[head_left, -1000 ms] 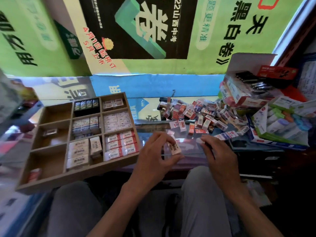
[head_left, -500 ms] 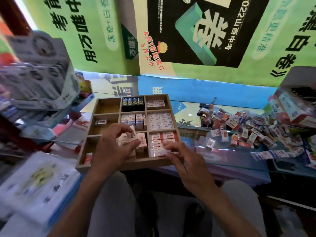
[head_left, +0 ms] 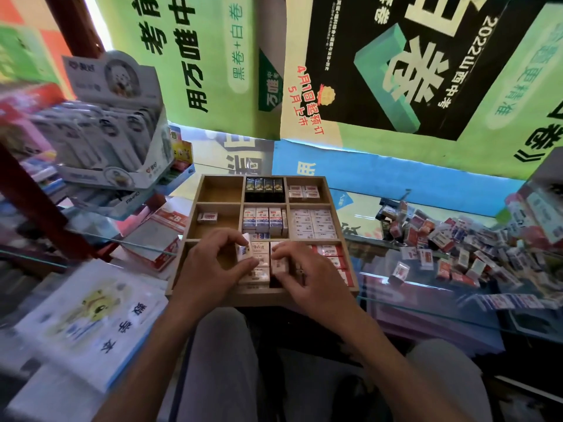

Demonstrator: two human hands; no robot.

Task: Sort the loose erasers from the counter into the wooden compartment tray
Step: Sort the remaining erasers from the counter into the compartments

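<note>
The wooden compartment tray [head_left: 307,179] sits at the counter's near edge, most of its compartments packed with boxed erasers. My left hand [head_left: 210,266] hovers over the near middle compartment and pinches a white eraser [head_left: 244,250] upright between thumb and fingers. My right hand [head_left: 300,271] rests on the white erasers [head_left: 280,264] standing in that same compartment, fingers curled over their tops. A heap of loose erasers [head_left: 451,242] in red, white and blue wrappers lies on the glass counter to the right.
One single eraser [head_left: 207,217] lies in the tray's left middle compartment; the far left compartment holds nothing. A display box of stationery [head_left: 112,141] stands at the left. A white booklet [head_left: 91,318] lies at the near left. My knees are under the counter's edge.
My left hand carried the white eraser from the counter over to the tray's near middle compartment. My right hand followed from the counter onto the erasers there. The view swung left.
</note>
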